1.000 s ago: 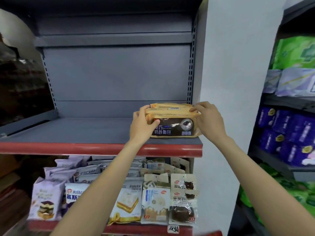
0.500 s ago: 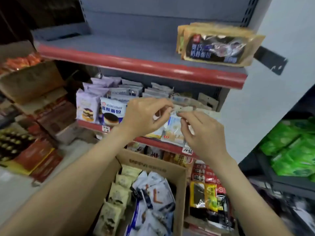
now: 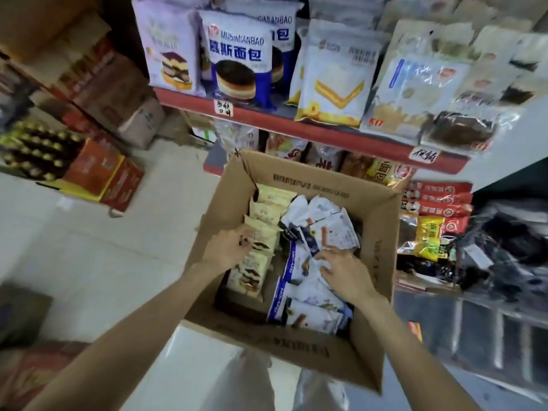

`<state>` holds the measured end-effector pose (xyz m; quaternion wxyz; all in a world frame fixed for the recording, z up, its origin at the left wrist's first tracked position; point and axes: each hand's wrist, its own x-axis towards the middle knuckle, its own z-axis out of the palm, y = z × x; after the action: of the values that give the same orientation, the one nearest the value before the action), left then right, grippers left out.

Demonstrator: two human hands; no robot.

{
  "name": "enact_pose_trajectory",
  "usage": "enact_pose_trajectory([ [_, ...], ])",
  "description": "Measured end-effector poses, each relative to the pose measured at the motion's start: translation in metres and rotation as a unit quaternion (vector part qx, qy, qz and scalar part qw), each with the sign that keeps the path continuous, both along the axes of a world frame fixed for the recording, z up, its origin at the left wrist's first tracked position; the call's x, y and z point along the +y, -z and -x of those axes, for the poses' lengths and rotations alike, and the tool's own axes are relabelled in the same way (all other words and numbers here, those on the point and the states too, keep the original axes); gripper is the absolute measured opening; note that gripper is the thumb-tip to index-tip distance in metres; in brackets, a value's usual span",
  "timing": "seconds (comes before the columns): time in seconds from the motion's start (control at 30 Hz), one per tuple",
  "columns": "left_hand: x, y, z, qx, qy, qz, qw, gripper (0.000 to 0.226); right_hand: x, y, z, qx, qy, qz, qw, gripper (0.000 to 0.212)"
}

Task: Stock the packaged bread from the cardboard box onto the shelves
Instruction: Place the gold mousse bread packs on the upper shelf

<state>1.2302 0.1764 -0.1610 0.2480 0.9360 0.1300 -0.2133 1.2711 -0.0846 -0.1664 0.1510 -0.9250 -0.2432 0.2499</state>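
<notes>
1. An open cardboard box (image 3: 382, 232) stands on the pale floor (image 3: 89, 247), just in front of a rack with red-edged shelves (image 3: 326, 134).
2. Inside the box, cream bread packets (image 3: 261, 221) stand in a row along its left side, and white-and-blue bread packets (image 3: 326, 229) lie heaped on its right.
3. The left hand (image 3: 228, 250) reaches in over the left wall, fingers curled on the top edge of one cream packet; whether it is gripped or only touched cannot be told.
4. The right hand (image 3: 344, 271) lies spread, fingers loose, on the white-and-blue heap, closed on nothing.
5. On the shelf above the box stand more bags, among them a blue-and-white bag (image 3: 237, 57) marked MUSIMIANBAO and a white bag (image 3: 335, 78) with a yellow sandwich picture.
6. At the far left, brown cartons (image 3: 112, 84) sit stacked on the floor.
</notes>
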Motion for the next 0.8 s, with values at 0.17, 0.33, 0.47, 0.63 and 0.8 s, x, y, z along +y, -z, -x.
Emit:
enact_pose_trajectory([
  [0.17,0.032,0.067,-0.002,0.052,-0.001,0.016,0.999,0.044,0.039,0.068,0.011,0.077,0.107,-0.007,0.991,0.029],
  [0.33,0.036,0.137,-0.012,0.084,0.08,-0.008,0.993,0.059,0.079,0.124,-0.001,0.076,0.167,-0.026,0.983,0.045],
  [0.47,0.041,0.198,-0.017,0.129,0.162,-0.082,0.975,0.066,0.106,0.168,-0.013,0.092,0.197,-0.054,0.975,0.055],
  [0.63,0.045,0.235,-0.026,0.167,0.322,-0.214,0.907,0.075,0.134,0.211,-0.031,0.094,0.179,-0.046,0.978,0.066],
  [0.8,0.043,0.25,-0.032,0.152,0.355,-0.266,0.883,0.059,0.151,0.242,-0.047,0.099,0.163,-0.036,0.981,0.055],
])
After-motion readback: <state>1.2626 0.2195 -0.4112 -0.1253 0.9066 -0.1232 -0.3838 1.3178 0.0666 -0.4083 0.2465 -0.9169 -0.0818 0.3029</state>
